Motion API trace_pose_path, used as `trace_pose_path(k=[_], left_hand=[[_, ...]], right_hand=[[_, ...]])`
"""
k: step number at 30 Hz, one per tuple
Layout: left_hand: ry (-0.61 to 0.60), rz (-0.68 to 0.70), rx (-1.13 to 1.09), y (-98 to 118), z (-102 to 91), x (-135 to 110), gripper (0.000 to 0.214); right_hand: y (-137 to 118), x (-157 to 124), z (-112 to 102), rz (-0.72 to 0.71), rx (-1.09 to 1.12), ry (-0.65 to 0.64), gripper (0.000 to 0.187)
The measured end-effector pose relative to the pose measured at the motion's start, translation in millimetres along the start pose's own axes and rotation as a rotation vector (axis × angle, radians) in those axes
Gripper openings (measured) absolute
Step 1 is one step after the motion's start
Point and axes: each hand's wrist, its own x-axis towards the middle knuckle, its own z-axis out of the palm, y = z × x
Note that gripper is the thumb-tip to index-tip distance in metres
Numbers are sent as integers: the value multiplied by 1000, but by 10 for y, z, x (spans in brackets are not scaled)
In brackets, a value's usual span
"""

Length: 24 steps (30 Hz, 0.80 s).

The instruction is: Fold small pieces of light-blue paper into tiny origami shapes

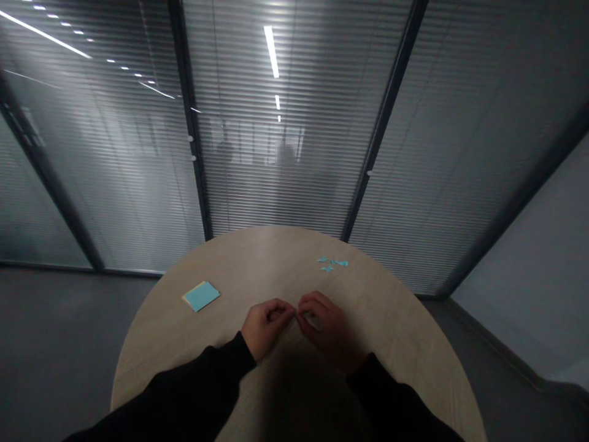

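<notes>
My left hand (265, 326) and my right hand (326, 328) meet over the middle of a round wooden table (405, 344). Both have their fingers curled into a pinch, fingertips nearly touching each other. Whatever sits between the fingertips is too small and dim to name. Black sleeves cover both forearms. A small stack of paper squares with a light blue top sheet (201, 296) lies to the left of my left hand. Several small light blue paper scraps (332, 263) lie farther back, beyond my right hand.
Behind the table stands a glass wall with closed horizontal blinds (285, 153) and dark frame posts (191, 123). Grey floor (55, 344) surrounds the table. A pale wall (543, 282) runs along the right.
</notes>
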Motion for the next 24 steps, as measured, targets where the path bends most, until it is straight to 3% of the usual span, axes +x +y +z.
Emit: trace_pose_path(k=[6,24], left_hand=[[-4,-34,0,-30,7,1,34],[-32,-16,-65,-58,-24,-13,34]], right_hand=[[19,-16,32,135,165,35,4],[-25,-9,17,151,124,76,7]])
